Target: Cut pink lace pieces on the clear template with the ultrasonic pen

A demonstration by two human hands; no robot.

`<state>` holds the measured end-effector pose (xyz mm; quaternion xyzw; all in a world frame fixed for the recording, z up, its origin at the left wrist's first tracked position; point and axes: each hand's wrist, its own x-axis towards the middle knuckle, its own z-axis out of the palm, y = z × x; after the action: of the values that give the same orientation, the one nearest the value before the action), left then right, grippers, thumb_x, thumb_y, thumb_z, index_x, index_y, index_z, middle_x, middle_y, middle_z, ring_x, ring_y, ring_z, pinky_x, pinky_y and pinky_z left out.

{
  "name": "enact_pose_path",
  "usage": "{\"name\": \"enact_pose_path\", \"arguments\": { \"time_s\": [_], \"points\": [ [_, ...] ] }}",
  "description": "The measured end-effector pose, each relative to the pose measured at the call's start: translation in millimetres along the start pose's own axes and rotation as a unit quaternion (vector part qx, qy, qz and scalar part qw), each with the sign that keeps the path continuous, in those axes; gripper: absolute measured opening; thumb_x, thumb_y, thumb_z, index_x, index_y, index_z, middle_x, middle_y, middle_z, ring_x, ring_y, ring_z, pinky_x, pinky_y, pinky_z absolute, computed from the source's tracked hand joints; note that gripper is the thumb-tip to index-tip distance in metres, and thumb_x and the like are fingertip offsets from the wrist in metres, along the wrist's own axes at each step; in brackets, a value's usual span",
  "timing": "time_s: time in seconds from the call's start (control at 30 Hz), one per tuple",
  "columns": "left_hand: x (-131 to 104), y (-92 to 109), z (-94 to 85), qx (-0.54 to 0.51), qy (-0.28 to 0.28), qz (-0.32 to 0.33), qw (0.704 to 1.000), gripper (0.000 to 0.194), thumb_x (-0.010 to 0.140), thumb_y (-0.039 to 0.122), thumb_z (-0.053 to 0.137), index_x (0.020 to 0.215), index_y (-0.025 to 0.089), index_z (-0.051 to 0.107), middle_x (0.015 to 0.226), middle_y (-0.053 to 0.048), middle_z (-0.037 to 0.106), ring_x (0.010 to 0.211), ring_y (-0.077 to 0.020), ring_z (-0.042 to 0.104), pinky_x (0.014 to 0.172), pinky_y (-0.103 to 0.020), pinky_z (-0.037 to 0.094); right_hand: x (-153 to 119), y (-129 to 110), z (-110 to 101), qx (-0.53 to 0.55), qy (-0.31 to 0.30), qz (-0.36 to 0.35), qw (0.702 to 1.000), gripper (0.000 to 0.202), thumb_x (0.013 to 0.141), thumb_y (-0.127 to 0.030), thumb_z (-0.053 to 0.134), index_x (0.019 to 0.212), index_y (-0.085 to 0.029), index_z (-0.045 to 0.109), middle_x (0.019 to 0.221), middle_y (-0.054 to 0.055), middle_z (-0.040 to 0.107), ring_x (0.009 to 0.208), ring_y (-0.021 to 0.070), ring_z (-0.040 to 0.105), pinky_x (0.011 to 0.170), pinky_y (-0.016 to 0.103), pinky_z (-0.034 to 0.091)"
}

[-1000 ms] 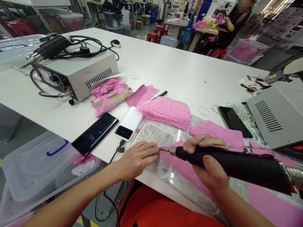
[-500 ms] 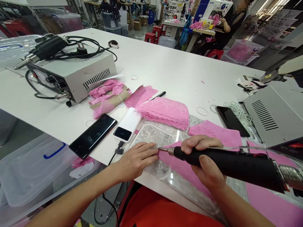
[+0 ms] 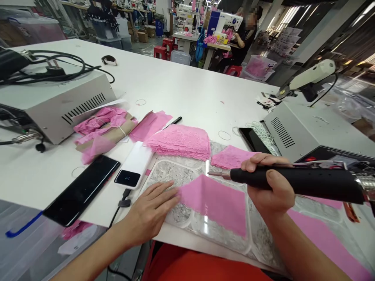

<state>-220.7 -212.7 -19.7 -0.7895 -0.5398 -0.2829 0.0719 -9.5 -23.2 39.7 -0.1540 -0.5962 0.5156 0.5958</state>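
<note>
My right hand [image 3: 272, 183] is wrapped around a black handheld ultrasonic tool [image 3: 304, 183], held roughly level, its pointed metal tip aimed left. That tip hovers above the upper edge of a pink fabric piece [image 3: 222, 203]. The piece lies on a clear patterned plastic sheet [image 3: 175, 171]. My left hand [image 3: 152, 212] lies flat, fingers stretched out, fingertips on the left corner of the piece. Behind them sit a stack of pink lace pieces [image 3: 181, 142] and another pink lace piece [image 3: 231, 156], partly hidden by my right hand.
A white power bank [image 3: 134, 164] and a black phone [image 3: 83, 189] are left of my hands. Grey control boxes stand left [image 3: 58, 105] and right [image 3: 319, 125]. Another dark phone [image 3: 253, 140] lies by the right box. A co-worker [image 3: 244, 39] sits at a sewing machine behind.
The tool's tip has moved away from my left fingertips, up and to the right of them. More of the pink piece shows now. The view has turned to the right.
</note>
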Motion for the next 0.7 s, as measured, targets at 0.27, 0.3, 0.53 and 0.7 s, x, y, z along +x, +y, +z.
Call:
{"name": "enact_pose_path", "arguments": {
  "time_s": [0.27, 0.3, 0.53, 0.7],
  "points": [
    [4.2, -1.7, 5.2, 0.033, -0.058, 0.01, 0.998, 0.036, 0.094, 0.015, 0.048, 0.129, 0.017, 0.057, 0.135, -0.004, 0.059, 0.14, -0.0247, 0.037, 0.117, -0.045, 0.029, -7.0, 12.7, -3.8, 0.014, 0.005, 0.023, 1.0, 0.009, 0.078, -0.025, 0.059, 0.085, -0.022, 0.063, 0.083, 0.001, 0.059, 0.063, 0.0125, 0.056, 0.063, 0.033, 0.05],
    [3.8, -2.1, 5.1, 0.037, -0.06, 0.01, 0.997, 0.037, 0.094, 0.015, 0.048, 0.13, 0.018, 0.056, 0.136, -0.004, 0.058, 0.141, -0.0243, 0.036, 0.117, -0.045, 0.028, -7.5, 13.3, -2.8, 0.017, 0.001, 0.025, 1.0, 0.009, 0.078, -0.025, 0.059, 0.085, -0.022, 0.063, 0.083, 0.001, 0.059, 0.064, 0.0126, 0.056, 0.063, 0.033, 0.05],
    [3.0, -1.3, 3.7, 0.042, -0.059, 0.007, 0.997, 0.038, 0.095, 0.015, 0.047, 0.132, 0.019, 0.055, 0.136, -0.003, 0.058, 0.141, -0.0243, 0.035, 0.117, -0.046, 0.029, -8.1, 15.9, -0.7, 0.018, -0.012, 0.027, 0.999, 0.01, 0.079, -0.025, 0.06, 0.087, -0.022, 0.063, 0.083, 0.001, 0.06, 0.065, 0.0129, 0.057, 0.065, 0.033, 0.05],
    [3.2, 0.2, 4.1, 0.043, -0.059, 0.005, 0.997, 0.035, 0.095, 0.015, 0.046, 0.128, 0.019, 0.057, 0.134, -0.003, 0.06, 0.14, -0.0238, 0.037, 0.117, -0.046, 0.027, -7.9, 16.5, 0.0, 0.013, -0.017, 0.026, 0.999, 0.007, 0.079, -0.023, 0.06, 0.085, -0.022, 0.063, 0.083, 0.001, 0.061, 0.065, 0.0127, 0.057, 0.065, 0.033, 0.05]
  ]
}}
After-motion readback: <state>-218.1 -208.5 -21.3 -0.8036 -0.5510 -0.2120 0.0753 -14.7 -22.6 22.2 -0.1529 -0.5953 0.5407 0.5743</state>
